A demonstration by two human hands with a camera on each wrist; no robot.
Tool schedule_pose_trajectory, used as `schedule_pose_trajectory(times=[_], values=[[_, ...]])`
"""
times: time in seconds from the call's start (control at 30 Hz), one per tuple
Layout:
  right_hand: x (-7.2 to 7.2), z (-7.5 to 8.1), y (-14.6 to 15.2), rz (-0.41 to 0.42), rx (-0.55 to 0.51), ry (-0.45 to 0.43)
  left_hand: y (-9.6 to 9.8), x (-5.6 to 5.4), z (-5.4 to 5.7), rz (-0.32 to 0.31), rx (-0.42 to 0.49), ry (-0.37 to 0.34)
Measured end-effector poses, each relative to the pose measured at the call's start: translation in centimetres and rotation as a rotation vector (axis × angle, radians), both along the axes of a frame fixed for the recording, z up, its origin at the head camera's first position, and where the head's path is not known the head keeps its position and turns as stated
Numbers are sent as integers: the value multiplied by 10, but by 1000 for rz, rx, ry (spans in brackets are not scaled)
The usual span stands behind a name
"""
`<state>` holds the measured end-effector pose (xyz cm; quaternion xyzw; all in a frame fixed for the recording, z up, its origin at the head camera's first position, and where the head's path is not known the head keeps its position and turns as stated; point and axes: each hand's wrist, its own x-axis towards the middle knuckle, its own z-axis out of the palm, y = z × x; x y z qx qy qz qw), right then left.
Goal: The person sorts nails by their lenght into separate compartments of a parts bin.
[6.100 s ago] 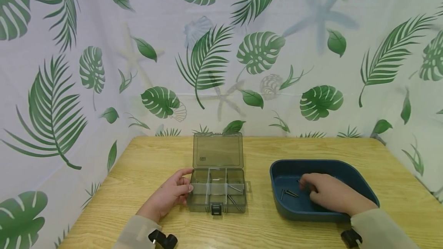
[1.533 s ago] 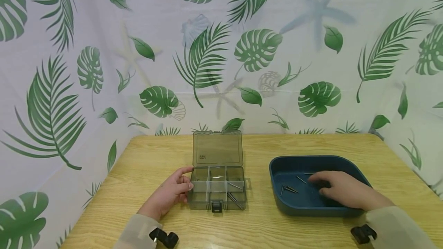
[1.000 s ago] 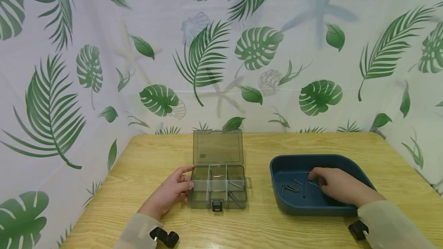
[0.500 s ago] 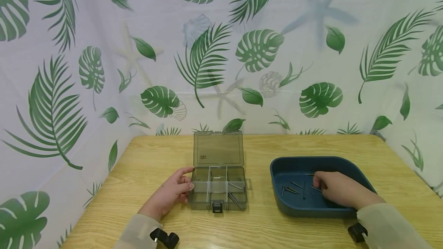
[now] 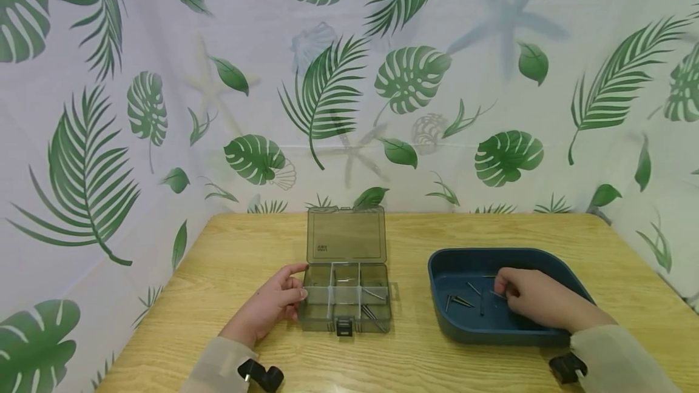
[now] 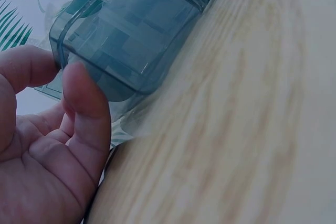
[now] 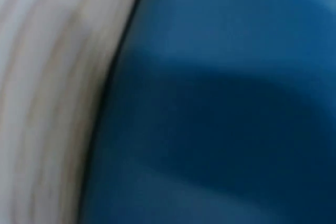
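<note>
Head view: the left hand (image 5: 273,302) pinches the grey box (image 5: 344,305) by the side away from the blue tray (image 5: 505,338); the box's front compartment nearest the tray holds more metal fasteners (image 5: 369,313) than six seconds ago. Inside the tray, the right hand's (image 5: 535,299) fingers bend beside a loose fastener (image 5: 496,294); whether they grip it, I cannot tell

Left wrist: thumb and finger grasp the box's edge

Right wrist: blurred tray against the table (image 7: 47,103)

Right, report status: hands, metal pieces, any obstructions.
Left hand gripping compartment box, lid open. Right hand inside blue tray at a metal piece, grip unclear. More pieces loose nearby. Nothing visibly blocking.
</note>
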<state>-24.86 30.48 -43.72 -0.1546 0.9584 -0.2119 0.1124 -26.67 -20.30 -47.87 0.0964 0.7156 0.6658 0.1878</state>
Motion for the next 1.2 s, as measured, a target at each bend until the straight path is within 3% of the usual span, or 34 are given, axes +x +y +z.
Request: schedule_pose_trajectory(times=[0.33,0.73,1.2], values=[[11,17,-18,7,-92,8,1,0,-1,-4,-2,1],[15,38,-57,58,-171,134,-1,-2,-3,-9,-2,-8],[8,40,-116,139,-243,165,0,1,0,-20,10,-6]])
